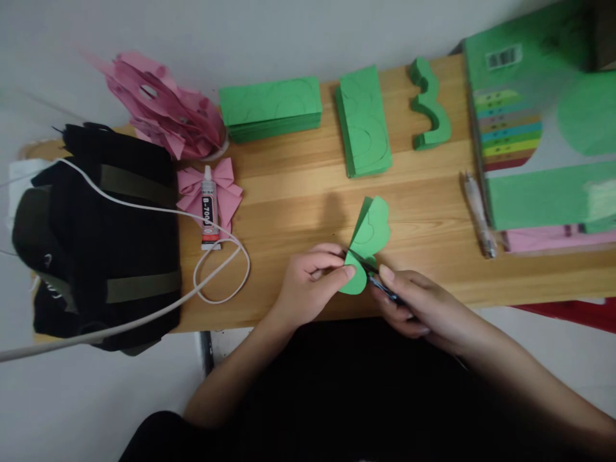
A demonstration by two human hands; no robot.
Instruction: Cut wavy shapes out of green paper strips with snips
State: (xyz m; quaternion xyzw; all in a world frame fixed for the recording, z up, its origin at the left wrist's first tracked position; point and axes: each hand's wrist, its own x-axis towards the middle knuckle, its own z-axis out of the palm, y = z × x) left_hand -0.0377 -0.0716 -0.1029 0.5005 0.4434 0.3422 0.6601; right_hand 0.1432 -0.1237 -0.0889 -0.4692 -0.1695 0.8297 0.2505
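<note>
Between thumb and fingers, my left hand [317, 276] pinches a folded piece of green paper [376, 226] with a curved, scalloped edge and drawn lines. My right hand [411, 298] is wrapped round dark-handled scissors [392, 295], whose blades reach into the paper beside my left fingertips. Much of the blades is hidden by the paper. Behind the hands lie a stack of green paper rectangles [269, 106] and a second stack [364, 122] with curved outlines drawn on top. A pile of wavy cut green pieces [430, 106] sits to their right.
Left on the wooden table [289, 186] are a black bag [139, 237], crumpled pink paper [158, 106], a pink bow [231, 192], a glue tube [208, 208] and a looped white cable [248, 269]. At right are a pen [478, 215] and a large green pack [543, 192].
</note>
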